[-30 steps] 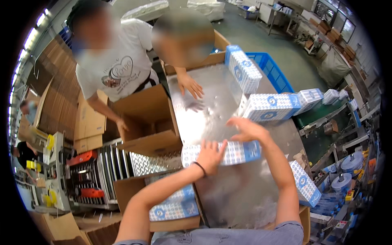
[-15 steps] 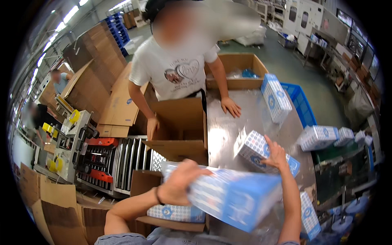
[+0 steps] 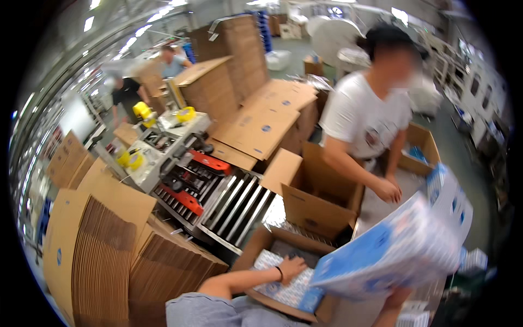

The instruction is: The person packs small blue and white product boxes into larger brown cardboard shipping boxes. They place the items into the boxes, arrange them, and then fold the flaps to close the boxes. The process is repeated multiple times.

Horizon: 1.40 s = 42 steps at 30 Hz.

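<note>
My left hand (image 3: 293, 268), with a dark band at the wrist, lies with fingers stretched out on the blue-and-white packs (image 3: 294, 294) inside an open cardboard carton (image 3: 321, 315). My right hand (image 3: 399, 296) is under a large blue-and-white patterned pack (image 3: 381, 250), holding it up tilted over the metal table. Its fingers are mostly hidden by the pack, which is smeared by motion. Right behind this pack, another white-and-blue pack (image 3: 455, 204) shows partly.
A co-worker (image 3: 368, 120) in a white shirt stands across, beside a second open carton (image 3: 316, 210). A roller conveyor (image 3: 239, 204) leads to a taping machine (image 3: 180, 147). Stacks of flat cardboard (image 3: 103, 256) stand at the left. More packs (image 3: 473, 261) lie at the right.
The view has swung left. My left hand has let go of the pack it carried and rests in the near carton. My right hand has raised a pack off the table. The co-worker's hands have come together.
</note>
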Each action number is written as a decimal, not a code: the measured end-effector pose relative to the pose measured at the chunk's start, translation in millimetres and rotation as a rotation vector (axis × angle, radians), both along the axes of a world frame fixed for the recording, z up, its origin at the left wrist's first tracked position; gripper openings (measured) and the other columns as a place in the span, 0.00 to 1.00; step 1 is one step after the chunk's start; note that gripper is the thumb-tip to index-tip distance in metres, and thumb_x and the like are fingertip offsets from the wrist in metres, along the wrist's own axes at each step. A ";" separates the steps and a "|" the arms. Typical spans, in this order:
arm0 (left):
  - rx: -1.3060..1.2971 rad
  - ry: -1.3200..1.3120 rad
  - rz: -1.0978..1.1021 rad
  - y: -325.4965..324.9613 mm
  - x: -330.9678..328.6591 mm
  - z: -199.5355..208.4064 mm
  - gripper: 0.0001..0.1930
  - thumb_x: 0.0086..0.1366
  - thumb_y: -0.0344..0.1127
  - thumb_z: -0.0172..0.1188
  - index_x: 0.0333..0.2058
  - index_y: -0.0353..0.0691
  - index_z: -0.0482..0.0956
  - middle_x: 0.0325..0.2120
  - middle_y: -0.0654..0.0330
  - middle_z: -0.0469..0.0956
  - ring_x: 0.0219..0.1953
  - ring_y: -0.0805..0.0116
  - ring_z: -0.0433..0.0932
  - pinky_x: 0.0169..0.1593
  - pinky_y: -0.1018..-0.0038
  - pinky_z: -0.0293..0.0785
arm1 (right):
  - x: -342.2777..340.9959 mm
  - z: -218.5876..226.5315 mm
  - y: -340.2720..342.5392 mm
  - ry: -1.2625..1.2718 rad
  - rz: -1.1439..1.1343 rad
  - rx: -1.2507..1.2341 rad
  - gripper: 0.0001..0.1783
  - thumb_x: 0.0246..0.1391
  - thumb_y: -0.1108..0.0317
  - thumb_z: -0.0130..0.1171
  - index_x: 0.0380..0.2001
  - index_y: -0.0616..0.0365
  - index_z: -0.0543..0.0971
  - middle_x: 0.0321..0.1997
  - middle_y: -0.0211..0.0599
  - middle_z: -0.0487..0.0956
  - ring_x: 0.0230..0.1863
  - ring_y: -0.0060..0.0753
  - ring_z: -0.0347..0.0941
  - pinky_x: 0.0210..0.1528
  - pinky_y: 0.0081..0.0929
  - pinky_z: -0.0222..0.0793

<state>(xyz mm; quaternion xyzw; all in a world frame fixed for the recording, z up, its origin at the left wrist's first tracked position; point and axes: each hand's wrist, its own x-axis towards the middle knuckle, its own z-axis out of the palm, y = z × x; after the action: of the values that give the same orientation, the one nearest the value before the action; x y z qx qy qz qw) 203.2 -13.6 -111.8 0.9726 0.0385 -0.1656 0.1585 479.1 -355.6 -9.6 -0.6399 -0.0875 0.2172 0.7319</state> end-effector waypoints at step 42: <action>-0.429 -0.251 -0.275 47.6 -35.0 0.4 0.32 0.73 0.54 0.44 0.63 0.33 0.64 0.64 0.42 0.63 0.68 0.45 0.59 0.68 0.56 0.57 | -156.6 -73.2 166.4 -1.210 0.986 -0.723 0.28 0.66 0.62 0.45 0.67 0.59 0.65 0.74 0.52 0.58 0.75 0.61 0.46 0.74 0.50 0.45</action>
<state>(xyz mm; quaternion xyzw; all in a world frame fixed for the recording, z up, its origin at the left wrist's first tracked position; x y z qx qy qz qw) 168.2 34.0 -111.4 0.9258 -0.1498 -0.0684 0.3401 322.5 -189.2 -82.8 -0.7285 -0.6560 0.1461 0.1326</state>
